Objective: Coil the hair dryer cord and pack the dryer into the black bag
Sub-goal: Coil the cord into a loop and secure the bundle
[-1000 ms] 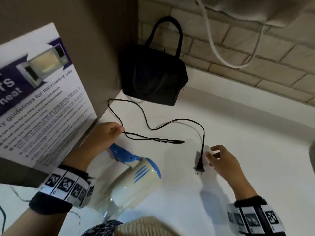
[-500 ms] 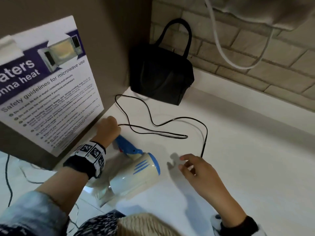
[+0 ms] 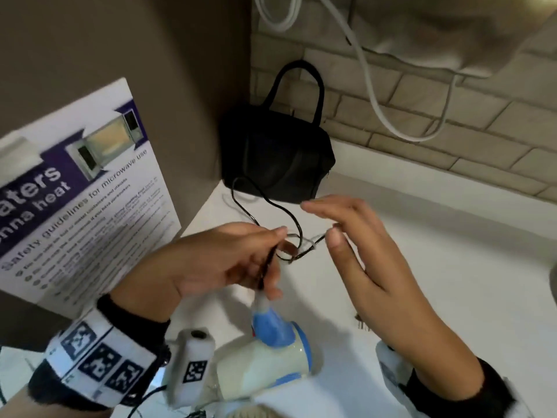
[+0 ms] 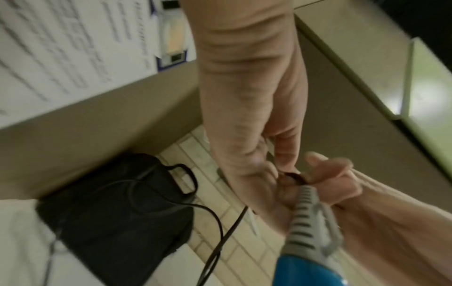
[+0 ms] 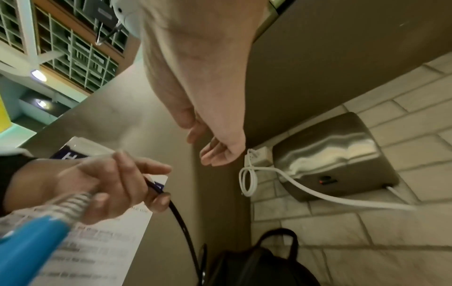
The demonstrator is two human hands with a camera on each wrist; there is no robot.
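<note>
The white and blue hair dryer (image 3: 265,366) is at the bottom centre, its blue handle (image 4: 305,271) pointing up. My left hand (image 3: 266,262) pinches the black cord (image 3: 265,203) just above the grey ribbed sleeve (image 4: 305,222) where it leaves the handle. From there the cord loops back over the counter toward the black bag (image 3: 277,158), which stands upright in the corner. My right hand (image 3: 325,224) hovers open beside the cord, fingers straight and holding nothing. The right wrist view shows my left hand (image 5: 151,185) gripping the cord (image 5: 181,222). The plug is hidden.
A microwave safety poster (image 3: 75,191) hangs on the brown panel at the left. A white cable (image 3: 370,95) droops across the brick wall from a metal wall unit (image 5: 337,154). The white counter (image 3: 452,282) runs off to the right.
My left hand has lifted the cord near the dryer's handle, turning the handle upward. My right hand has left the plug and risen, open, next to the cord.
</note>
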